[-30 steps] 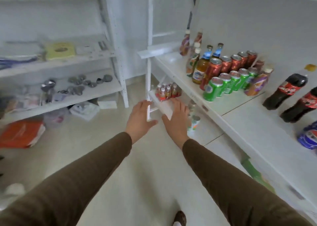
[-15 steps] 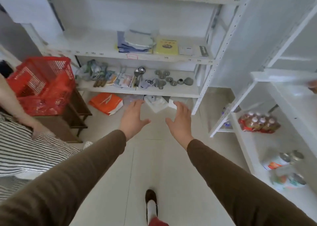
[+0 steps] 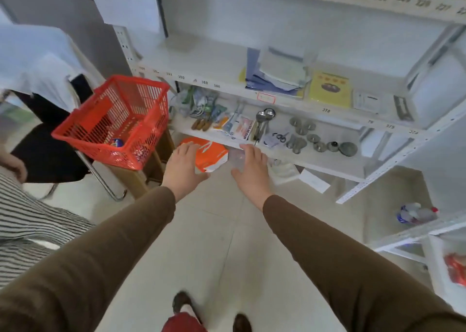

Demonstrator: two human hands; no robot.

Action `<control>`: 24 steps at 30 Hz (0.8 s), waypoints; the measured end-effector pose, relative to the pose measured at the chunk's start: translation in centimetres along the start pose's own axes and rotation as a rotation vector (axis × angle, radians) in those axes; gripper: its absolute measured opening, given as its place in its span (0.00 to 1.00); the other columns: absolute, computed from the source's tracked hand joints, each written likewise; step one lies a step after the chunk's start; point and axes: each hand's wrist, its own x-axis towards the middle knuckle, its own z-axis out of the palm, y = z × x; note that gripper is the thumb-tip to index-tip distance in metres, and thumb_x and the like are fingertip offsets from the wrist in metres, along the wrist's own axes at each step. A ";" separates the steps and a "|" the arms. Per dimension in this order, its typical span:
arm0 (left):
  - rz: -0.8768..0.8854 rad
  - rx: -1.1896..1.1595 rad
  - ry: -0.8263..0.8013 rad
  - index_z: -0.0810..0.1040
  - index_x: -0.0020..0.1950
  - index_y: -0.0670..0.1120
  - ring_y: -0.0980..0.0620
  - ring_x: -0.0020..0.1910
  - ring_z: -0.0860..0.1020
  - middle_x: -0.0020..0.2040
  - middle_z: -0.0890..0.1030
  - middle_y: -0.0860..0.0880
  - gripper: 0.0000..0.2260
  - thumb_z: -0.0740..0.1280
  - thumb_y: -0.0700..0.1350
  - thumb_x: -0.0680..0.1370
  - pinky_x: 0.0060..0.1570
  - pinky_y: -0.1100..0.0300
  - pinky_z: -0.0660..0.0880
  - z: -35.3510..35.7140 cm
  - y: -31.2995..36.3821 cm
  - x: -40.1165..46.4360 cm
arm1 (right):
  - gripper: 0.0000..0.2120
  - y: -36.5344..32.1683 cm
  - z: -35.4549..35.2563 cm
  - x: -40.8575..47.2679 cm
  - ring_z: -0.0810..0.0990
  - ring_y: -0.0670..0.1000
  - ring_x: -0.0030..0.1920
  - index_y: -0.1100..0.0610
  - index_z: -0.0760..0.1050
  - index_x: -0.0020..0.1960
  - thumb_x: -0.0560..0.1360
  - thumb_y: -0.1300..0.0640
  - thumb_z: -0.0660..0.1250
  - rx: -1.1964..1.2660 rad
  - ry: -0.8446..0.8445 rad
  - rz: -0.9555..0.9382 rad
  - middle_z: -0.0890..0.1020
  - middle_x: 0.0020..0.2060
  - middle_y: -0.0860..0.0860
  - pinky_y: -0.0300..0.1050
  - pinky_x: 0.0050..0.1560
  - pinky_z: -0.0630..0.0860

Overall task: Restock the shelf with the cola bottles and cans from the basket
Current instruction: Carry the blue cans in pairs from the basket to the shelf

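Note:
A red plastic basket point(image 3: 88, 135) stands on a wooden stool at the left, tilted toward me. Inside it a blue can point(image 3: 116, 142) shows through the mesh near the front wall; other contents are blurred. My left hand point(image 3: 182, 169) is stretched out in front of me, empty, fingers apart, to the right of the basket and not touching it. My right hand point(image 3: 251, 171) hovers beside it, also empty with spread fingers. The drinks shelf is out of view.
A white shelf unit point(image 3: 302, 152) ahead holds tools, metal discs and papers. An orange package point(image 3: 210, 152) lies on the floor under it. Another person in a striped top point(image 3: 27, 220) stands at the left. A black chair point(image 3: 45, 152) sits behind the basket.
My view has swung left, away from the drinks shelf, and the red basket has come closer. Both hands stay empty and outstretched.

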 end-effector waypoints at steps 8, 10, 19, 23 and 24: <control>-0.088 -0.002 0.010 0.68 0.76 0.45 0.41 0.75 0.63 0.76 0.68 0.43 0.37 0.79 0.50 0.71 0.75 0.48 0.60 -4.5 -15.2 9.2 | 0.29 -10.4 10.9 12.2 0.65 0.57 0.72 0.55 0.67 0.75 0.76 0.57 0.70 -0.003 -0.068 -0.059 0.70 0.72 0.54 0.51 0.73 0.63; -0.101 0.003 -0.014 0.68 0.77 0.45 0.40 0.75 0.63 0.76 0.67 0.43 0.37 0.79 0.50 0.71 0.75 0.47 0.61 -5.6 -19.1 11.1 | 0.29 -13.2 13.7 14.8 0.65 0.57 0.71 0.55 0.67 0.75 0.75 0.57 0.71 0.014 -0.086 -0.057 0.69 0.72 0.54 0.50 0.73 0.63; -0.213 0.003 -0.042 0.67 0.77 0.45 0.40 0.75 0.63 0.77 0.66 0.43 0.34 0.76 0.49 0.75 0.74 0.46 0.62 -9.2 -34.1 19.9 | 0.29 -23.2 25.5 25.4 0.67 0.57 0.72 0.57 0.66 0.75 0.76 0.58 0.70 0.133 -0.190 -0.066 0.70 0.71 0.55 0.53 0.74 0.64; -0.267 0.008 -0.070 0.67 0.77 0.44 0.39 0.73 0.64 0.75 0.68 0.42 0.34 0.76 0.48 0.74 0.72 0.45 0.65 -9.5 -40.0 24.2 | 0.29 -25.7 30.7 31.2 0.63 0.55 0.76 0.56 0.62 0.78 0.80 0.56 0.68 0.169 -0.233 -0.042 0.68 0.75 0.55 0.53 0.77 0.62; -0.286 0.006 -0.075 0.66 0.77 0.44 0.39 0.73 0.64 0.75 0.67 0.42 0.34 0.76 0.48 0.74 0.72 0.45 0.65 -9.5 -41.4 25.2 | 0.29 -26.2 32.0 32.7 0.63 0.55 0.76 0.56 0.62 0.78 0.80 0.56 0.68 0.175 -0.249 -0.029 0.68 0.75 0.54 0.53 0.77 0.62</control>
